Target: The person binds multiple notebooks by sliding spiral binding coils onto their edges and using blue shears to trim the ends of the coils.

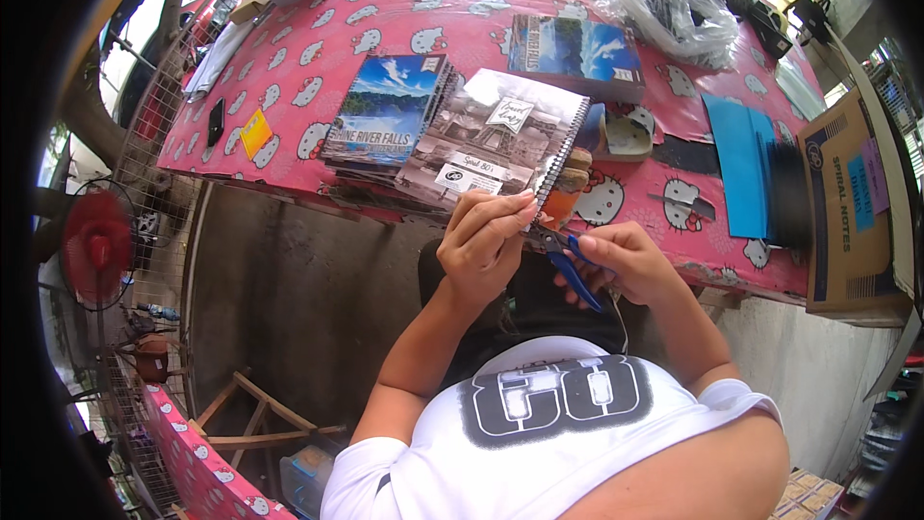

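A small makeshift workshop for spiral notebooks, partly open to daylight.
A pink-covered table served as the bench: stacks of picture-covered books lay on it, with a spiral notebook at the near edge, blue-handled pliers by its coil, blue sheets and a clear plastic bag of dark items. A cardboard box stood at the right end. Wire mesh, a red fan, a rough wooden frame and a grey floor gave it a bare, working look.
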`<state>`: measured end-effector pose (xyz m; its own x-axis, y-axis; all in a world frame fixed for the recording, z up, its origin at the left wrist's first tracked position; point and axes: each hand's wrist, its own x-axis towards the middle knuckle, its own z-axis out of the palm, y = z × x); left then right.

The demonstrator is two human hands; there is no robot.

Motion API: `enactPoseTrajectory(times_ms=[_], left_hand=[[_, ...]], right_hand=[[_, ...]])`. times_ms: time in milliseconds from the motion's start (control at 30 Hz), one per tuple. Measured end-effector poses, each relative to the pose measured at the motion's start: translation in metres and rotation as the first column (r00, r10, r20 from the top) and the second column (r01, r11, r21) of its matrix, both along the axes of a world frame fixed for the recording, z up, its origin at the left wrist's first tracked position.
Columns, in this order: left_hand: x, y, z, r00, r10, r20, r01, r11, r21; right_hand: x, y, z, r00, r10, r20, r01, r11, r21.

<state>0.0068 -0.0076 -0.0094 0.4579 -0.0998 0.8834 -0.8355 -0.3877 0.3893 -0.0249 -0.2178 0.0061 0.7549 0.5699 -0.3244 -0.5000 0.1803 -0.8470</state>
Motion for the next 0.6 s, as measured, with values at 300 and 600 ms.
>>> enactPoseTrajectory(times_ms=[300, 600], left_hand=[[0.102, 0.119, 0.096, 0.923, 0.379, 0.064, -0.260, 0.739, -0.621], [0.214, 0.125, 0.091, 0.919, 0.377, 0.112, -0.383, 0.796, 0.469]], right_hand=[[0.014, -0.102, -0.061, 0.520, 0.344, 0.782, 0.791, 0.153, -0.593], [0.186, -0.101, -0.028, 0.375, 0.027, 0.927, 0.886, 0.283, -0.367]])
